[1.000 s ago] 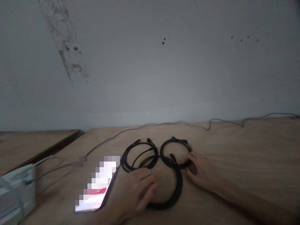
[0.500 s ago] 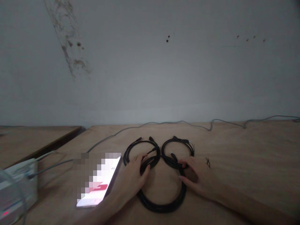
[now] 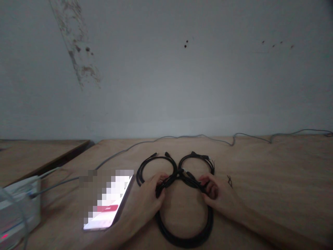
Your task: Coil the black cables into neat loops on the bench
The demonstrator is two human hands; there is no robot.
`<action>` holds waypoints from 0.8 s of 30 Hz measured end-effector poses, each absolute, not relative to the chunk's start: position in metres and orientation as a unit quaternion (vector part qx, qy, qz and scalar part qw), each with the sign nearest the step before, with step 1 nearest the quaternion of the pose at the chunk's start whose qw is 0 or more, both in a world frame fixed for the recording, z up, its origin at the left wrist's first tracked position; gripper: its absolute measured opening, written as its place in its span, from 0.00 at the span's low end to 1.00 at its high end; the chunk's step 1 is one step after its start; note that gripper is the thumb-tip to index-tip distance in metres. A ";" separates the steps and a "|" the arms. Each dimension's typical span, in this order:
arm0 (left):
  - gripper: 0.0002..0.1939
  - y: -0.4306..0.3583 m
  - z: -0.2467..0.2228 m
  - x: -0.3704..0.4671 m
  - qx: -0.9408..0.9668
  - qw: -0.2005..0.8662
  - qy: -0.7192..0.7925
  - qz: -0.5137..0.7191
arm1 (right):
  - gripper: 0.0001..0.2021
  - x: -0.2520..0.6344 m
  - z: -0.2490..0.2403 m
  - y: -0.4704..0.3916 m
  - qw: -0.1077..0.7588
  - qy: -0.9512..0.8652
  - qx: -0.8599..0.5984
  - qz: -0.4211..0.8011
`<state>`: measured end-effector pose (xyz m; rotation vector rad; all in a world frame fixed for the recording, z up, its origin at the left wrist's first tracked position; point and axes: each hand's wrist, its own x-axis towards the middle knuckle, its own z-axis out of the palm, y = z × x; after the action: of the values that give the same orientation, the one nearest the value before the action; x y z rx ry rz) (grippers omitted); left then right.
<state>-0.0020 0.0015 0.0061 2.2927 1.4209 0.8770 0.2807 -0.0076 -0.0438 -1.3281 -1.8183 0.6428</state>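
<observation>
Far left, a white box (image 3: 20,211) glows with a small red light on the wooden surface (image 3: 281,184). Next comes a phone (image 3: 105,224), lit and slanting away to the right; its screen is blocked out, its writing unreadable. Behind it, a grey cable (image 3: 140,143) wanders off along the wall. Now the left coil (image 3: 138,175), black and flat, two plug ends toward the wall. And here's the left hand (image 3: 150,192), thumb and fingers closed around the upper left of the front coil (image 3: 186,242)! That one's nearest the person, centred between the hands: black, glossy, thick with bundled turns, a near-round ring showing no clear long axis. Its connector (image 3: 189,174) points away, leaning left. Just beyond sits the right coil (image 3: 213,170), black too, plugs at its far edge. The right hand (image 3: 212,189) pinches the front coil's upper right, and beside it lie thin dark strands (image 3: 229,181), crossed.
</observation>
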 end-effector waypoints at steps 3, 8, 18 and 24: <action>0.19 -0.001 0.010 -0.002 0.795 0.158 0.491 0.320 | 0.22 0.280 -0.049 -0.008 0.399 -0.701 -0.533 0.257; 0.22 -0.006 0.010 0.001 0.786 0.166 0.498 0.327 | 0.19 0.280 -0.055 -0.003 0.452 -0.674 -0.508 0.288; 0.13 -0.009 0.005 0.004 0.818 0.185 0.434 0.329 | 0.10 0.278 -0.041 -0.010 0.500 -0.663 -0.419 0.368; 0.04 -0.007 0.004 0.007 0.823 0.199 0.456 0.275 | 0.12 0.278 -0.050 -0.009 0.454 -0.704 -0.408 0.362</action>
<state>0.0068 -0.0068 0.0043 2.2999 1.2746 0.7701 0.2777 -0.0091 -0.0499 -1.0075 -1.7382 0.8946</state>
